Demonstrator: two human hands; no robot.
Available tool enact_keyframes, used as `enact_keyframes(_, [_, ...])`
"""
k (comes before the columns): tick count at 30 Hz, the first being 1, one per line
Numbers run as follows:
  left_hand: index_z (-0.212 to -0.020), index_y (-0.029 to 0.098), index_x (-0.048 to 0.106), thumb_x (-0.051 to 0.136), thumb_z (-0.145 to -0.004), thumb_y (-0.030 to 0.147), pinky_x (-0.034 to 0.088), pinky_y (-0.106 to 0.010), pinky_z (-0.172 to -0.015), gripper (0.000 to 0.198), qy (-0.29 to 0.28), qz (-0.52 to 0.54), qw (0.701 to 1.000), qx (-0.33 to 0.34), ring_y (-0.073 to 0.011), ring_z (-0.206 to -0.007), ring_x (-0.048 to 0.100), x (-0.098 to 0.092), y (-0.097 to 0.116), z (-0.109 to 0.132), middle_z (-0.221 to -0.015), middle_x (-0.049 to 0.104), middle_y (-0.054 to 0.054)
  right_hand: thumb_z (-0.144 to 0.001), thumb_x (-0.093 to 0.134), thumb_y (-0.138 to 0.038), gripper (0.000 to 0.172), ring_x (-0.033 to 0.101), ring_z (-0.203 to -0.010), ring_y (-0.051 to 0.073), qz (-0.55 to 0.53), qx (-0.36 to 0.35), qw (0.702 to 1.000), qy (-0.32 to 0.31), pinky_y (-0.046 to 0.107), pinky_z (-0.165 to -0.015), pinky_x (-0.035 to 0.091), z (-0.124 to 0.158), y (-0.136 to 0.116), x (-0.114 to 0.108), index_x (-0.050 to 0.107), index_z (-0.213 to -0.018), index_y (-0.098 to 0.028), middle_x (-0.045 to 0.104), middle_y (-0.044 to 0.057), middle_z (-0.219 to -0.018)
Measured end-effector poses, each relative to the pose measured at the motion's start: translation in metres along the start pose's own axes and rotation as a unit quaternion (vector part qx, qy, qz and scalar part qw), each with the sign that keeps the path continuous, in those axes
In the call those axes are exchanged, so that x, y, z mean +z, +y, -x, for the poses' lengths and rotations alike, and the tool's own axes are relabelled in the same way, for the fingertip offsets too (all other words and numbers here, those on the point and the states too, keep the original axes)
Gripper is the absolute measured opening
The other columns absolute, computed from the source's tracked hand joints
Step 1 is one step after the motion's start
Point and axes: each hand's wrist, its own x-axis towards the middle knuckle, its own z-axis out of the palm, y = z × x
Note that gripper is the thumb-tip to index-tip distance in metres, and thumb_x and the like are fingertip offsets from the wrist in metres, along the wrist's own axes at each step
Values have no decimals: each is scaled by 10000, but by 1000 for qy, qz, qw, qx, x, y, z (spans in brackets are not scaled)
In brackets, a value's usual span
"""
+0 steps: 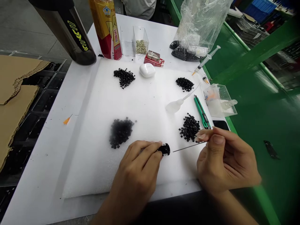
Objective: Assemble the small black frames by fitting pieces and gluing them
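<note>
Head cam here: the left hand (pixel 136 165) is gripping a small black part (pixel 164 149), fingers (pixel 150 153) closed around it, while the right hand (pixel 225 159) is pinching a thin metal needle (pixel 189 146) just beside it, both working over a white foam sheet (pixel 93 131). Piles of loose black pieces (pixel 190 127) are sitting on the foam, with a green utility knife (pixel 202 112) nearby and a syringe (pixel 206 60) farther out by the edge of the counter (pixel 47 175).

Your left hand (pixel 134 172) pinches a small black plastic component (pixel 165 149), white markings on its side, over the white foam sheet (pixel 93 150). Your right hand (pixel 222 159) grips a thin steel needle (pixel 188 147), nearly level, its tip just beside the component, not touching.
</note>
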Motion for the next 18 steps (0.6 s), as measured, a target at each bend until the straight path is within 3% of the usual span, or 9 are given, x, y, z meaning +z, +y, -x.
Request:
enact_keyframes(6, [-997, 64, 709, 598, -944, -26, 577, -432, -923, 152, -29, 10, 1000, 1, -267, -1111, 562, -2, 3, -3, -1199, 688, -141, -913, 638, -57, 301, 700, -702, 161, -6, 16, 999, -29, 343, -592, 607, 7, -6, -1, 739, -1139, -229, 713, 15, -833])
enact_keyframes(18, [-1021, 60, 695, 608, -929, -41, 599, -445, -882, 162, -32, -12, 999, 19, -290, -1113, 577, -2, 3, 0, -1232, 675, -166, -923, 632, -82, 288, 702, -723, 166, 10, 50, 996, -71, 335, -570, 574, 9, -12, -3, 721, -1154, -229, 726, 18, -885])
